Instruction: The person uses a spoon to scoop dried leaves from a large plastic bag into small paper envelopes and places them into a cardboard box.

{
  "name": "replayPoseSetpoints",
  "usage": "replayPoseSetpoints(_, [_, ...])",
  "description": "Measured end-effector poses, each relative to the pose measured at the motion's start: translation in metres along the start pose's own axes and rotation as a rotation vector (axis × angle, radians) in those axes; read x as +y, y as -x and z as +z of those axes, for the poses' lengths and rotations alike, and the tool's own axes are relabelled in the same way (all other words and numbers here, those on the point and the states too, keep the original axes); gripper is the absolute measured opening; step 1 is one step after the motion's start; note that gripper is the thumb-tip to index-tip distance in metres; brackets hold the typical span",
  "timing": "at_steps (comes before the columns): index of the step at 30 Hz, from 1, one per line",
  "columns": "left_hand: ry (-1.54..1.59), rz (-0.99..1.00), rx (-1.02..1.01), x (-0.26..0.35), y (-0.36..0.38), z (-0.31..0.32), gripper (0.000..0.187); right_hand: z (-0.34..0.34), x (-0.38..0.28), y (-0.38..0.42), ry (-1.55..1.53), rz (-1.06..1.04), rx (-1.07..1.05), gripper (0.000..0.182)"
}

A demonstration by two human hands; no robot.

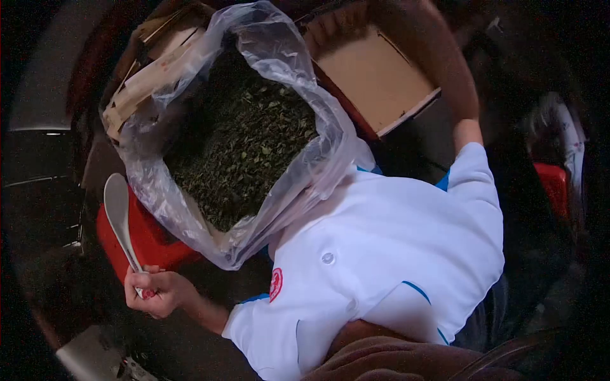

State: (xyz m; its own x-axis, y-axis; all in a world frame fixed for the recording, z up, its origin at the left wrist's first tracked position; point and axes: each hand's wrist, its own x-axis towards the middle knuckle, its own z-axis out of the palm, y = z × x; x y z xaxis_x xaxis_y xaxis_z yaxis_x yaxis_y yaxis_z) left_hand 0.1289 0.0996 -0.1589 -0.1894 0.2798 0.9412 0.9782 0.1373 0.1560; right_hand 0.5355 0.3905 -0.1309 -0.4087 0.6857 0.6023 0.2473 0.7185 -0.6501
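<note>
My left hand [159, 293] is closed around the handle of a long white spoon [118, 206], whose bowl points up and away from me. A red mark shows at the handle's end. Beside the spoon stands a clear plastic bag [330, 124], wide open, holding a heap of dark green dried leaves [248, 146]. My right forearm [454, 70] reaches forward past an open cardboard box [372, 76], and the hand on it lies beyond the upper edge of the picture.
Under the bag's left side is a red plastic stool or similar object [143, 238]. Torn cardboard flaps [136, 98] stick up around the bag. At the far right are another red object [551, 187] and a blurred whitish shape [569, 136]. The surroundings are dark.
</note>
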Motion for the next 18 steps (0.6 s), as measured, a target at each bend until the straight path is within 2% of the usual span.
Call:
replayPoseSetpoints(1, [-0.004,-0.031,-0.001,-0.001,0.002,0.001,0.022,0.007,0.023,0.013,0.022,0.057,0.012,0.024])
replayPoseSetpoints(3, [0.002,-0.106,0.005,-0.012,0.01,0.002,0.024,0.027,0.091,0.045,0.357,0.092,0.089,0.02])
replayPoseSetpoints(5, [0.011,-0.167,0.011,-0.016,0.003,0.002,0.026,0.051,0.161,0.083,0.454,0.129,0.063,0.053])
replayPoseSetpoints(6, [0.012,-0.189,0.015,-0.015,0.003,0.002,0.028,0.064,0.168,0.095,0.442,0.265,0.002,0.054])
replayPoseSetpoints(10, [-0.022,-0.321,0.033,-0.015,0.014,-0.008,0.03,0.102,0.208,0.12,0.443,0.493,-0.007,0.059])
replayPoseSetpoints(13, [-0.088,-0.325,0.075,-0.009,0.015,-0.012,0.031,0.117,0.227,0.123,0.466,0.563,0.043,0.058])
replayPoseSetpoints(16, [-0.077,-0.336,0.079,-0.02,0.022,-0.016,0.031,0.125,0.231,0.126,0.497,0.496,0.164,0.057])
replayPoseSetpoints(18, [-0.075,-0.38,0.081,-0.017,0.023,-0.015,0.03,0.125,0.226,0.122,0.472,0.532,0.139,0.057])
